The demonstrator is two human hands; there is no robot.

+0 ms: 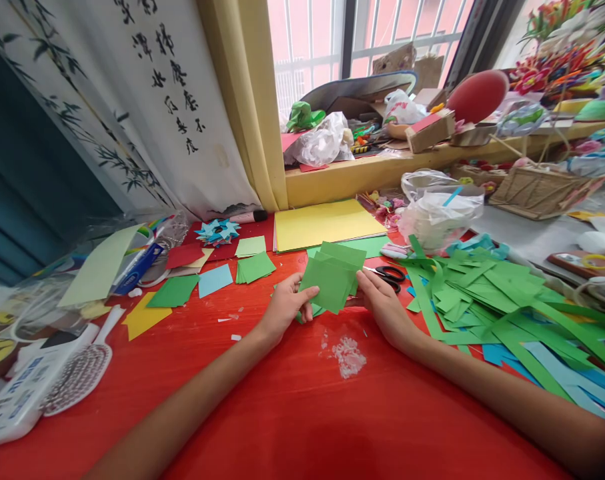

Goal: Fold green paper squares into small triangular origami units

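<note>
Loosely fanned, green papers held above red bench: left hand pinching left side, right hand touching right edge, its grip unclear. Likely light, flexible, easily creased; edges, pinched gently, offer surest hold.

The left grip and right grip are bare and slim-fingered, on bare, slender, tapering forearms.

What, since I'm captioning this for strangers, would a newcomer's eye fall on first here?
Probably the green squares of paper held in the left hand, mid-picture over the red table, with the right hand at their edge. Next, the big heap of green paper strips on the table's right side. Beyond the hands, a large yellow sheet lies flat before the windowsill.
</note>
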